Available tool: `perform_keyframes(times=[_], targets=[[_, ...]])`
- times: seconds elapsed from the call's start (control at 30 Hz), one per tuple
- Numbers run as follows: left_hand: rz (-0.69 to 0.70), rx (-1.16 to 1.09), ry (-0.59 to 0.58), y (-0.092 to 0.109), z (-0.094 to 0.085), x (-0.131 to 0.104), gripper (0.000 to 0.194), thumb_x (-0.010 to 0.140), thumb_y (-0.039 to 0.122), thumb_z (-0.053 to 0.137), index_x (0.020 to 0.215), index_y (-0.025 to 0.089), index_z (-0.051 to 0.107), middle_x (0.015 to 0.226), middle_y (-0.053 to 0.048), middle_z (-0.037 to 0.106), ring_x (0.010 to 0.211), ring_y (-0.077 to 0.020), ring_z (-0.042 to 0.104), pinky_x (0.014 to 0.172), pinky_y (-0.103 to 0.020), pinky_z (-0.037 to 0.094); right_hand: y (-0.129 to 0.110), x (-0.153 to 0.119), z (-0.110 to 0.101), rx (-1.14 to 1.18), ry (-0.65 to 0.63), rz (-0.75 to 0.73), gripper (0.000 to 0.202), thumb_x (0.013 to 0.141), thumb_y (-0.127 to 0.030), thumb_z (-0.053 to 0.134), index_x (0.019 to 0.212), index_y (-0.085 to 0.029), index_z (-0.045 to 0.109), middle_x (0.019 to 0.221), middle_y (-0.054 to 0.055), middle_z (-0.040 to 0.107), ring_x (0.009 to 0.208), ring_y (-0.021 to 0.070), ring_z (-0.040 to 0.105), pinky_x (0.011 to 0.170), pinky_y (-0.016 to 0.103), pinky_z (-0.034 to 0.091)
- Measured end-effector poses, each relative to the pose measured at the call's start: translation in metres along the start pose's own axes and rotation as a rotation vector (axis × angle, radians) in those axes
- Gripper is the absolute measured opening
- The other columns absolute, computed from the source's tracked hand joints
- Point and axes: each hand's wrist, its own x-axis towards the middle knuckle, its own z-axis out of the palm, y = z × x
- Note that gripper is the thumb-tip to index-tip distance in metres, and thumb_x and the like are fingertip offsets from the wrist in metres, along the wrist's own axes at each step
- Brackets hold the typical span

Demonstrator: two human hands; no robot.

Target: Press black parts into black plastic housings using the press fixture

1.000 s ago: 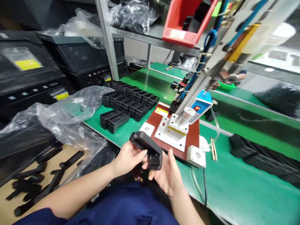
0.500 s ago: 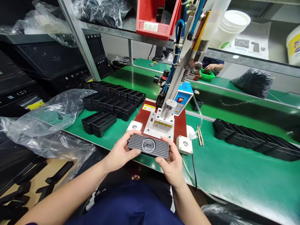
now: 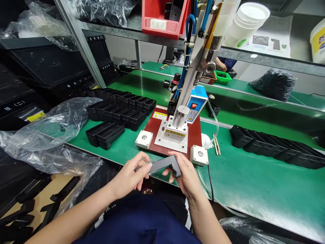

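Between both hands I hold a black plastic housing, turned so its smooth narrow side and a bent, L-shaped end show. My left hand pinches the thin end with thumb and fingers. At the thicker, bent end, my right hand is closed around the part, some fingers curled underneath. The housing is over the table's front edge, in front of a small press on a red-brown base. A white button box stands at the base's left corner and another button box at its right.
Rows of black housings stand left on the green table; more black housings line the right. Clear plastic sheeting hangs over the left edge. Overhead, a shelf holds a red bin. A co-worker's arm shows behind.
The housing has been turned from its ribbed, round-centred face to its side edge. Both hands shifted their grip with it. The co-worker's hand moved away from the green tray.
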Motion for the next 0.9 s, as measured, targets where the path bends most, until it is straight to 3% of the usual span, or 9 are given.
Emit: perform_keyframes(times=[0.1,0.23,0.37,0.43,0.53,0.6,0.8,0.9], targets=[[-0.013,-0.138,-0.062,-0.002,-0.002,-0.001,0.047,0.085,0.064,0.052,0.101,0.02,0.048,0.073,-0.001,0.061,0.043,-0.0075,0.052,0.038,-0.016,0.035,-0.004,-0.002,0.002,0.009,0.021,-0.024,0.037,0.087,-0.052,0.06,0.108,-0.022,0.06,0.075,0.002,0.064,0.058,0.0166,0.062,0.042,0.023,0.047],[-0.063,-0.529,-0.194,-0.016,0.0,0.003,0.055,0.077,0.058,0.068,0.112,0.018,0.052,0.086,-0.006,0.063,0.055,-0.0072,0.054,0.047,-0.016,0.039,-0.008,-0.006,0.004,0.012,0.072,-0.065,0.034,0.085,-0.049,0.064,0.107,-0.023,0.062,0.082,0.001,0.062,0.058,0.0148,0.061,0.043,0.023,0.048],[-0.187,-0.855,-0.185,-0.033,0.005,0.004,0.056,0.077,0.055,0.071,0.111,0.012,0.06,0.088,-0.011,0.066,0.055,-0.0078,0.053,0.048,-0.018,0.04,-0.006,-0.007,0.006,0.001,0.028,-0.087,0.028,0.087,-0.046,0.062,0.104,-0.024,0.065,0.079,0.001,0.061,0.057,0.0125,0.057,0.047,0.024,0.051],[-0.289,-1.008,-0.216,-0.039,0.007,0.005,0.054,0.08,0.058,0.065,0.105,0.01,0.062,0.08,-0.011,0.065,0.047,-0.0056,0.048,0.042,-0.015,0.034,-0.004,-0.008,0.007,-0.013,-0.025,-0.115,0.027,0.088,-0.044,0.061,0.106,-0.024,0.065,0.09,0.003,0.064,0.064,0.0131,0.061,0.051,0.024,0.052],[-0.353,-1.2,-0.377,-0.044,0.01,0.008,0.059,0.087,0.062,0.051,0.093,0.004,0.064,0.061,-0.005,0.057,0.034,-0.0006,0.032,0.032,-0.011,0.017,-0.001,-0.008,0.008,-0.054,-0.112,-0.152,0.025,0.091,-0.04,0.059,0.109,-0.023,0.064,0.101,0.006,0.065,0.074,0.0154,0.065,0.057,0.025,0.053],[-0.349,-1.292,-0.459,-0.046,0.011,0.011,0.06,0.088,0.061,0.048,0.09,0.003,0.063,0.055,-0.002,0.052,0.032,0.0003,0.027,0.029,-0.01,0.011,0.001,-0.007,0.009,-0.077,-0.129,-0.165,0.025,0.092,-0.038,0.058,0.111,-0.023,0.063,0.102,0.007,0.064,0.077,0.0156,0.066,0.06,0.025,0.053],[-0.381,-1.379,-0.615,-0.049,0.017,0.014,0.063,0.091,0.063,0.042,0.101,0.004,0.062,0.059,-0.003,0.055,0.031,-0.0008,0.033,0.027,-0.009,0.012,0.008,-0.003,0.009,-0.132,-0.127,-0.174,0.025,0.093,-0.038,0.058,0.112,-0.022,0.059,0.093,0.005,0.065,0.076,0.0151,0.066,0.06,0.024,0.05],[-0.381,-1.381,-0.648,-0.051,0.017,0.012,0.066,0.092,0.064,0.036,0.104,0.005,0.062,0.062,-0.004,0.057,0.031,-0.0011,0.036,0.027,-0.009,0.013,0.008,-0.002,0.009,-0.134,-0.109,-0.194,0.032,0.095,-0.04,0.053,0.123,-0.025,0.052,0.102,0.006,0.064,0.073,0.0141,0.065,0.06,0.026,0.05]])
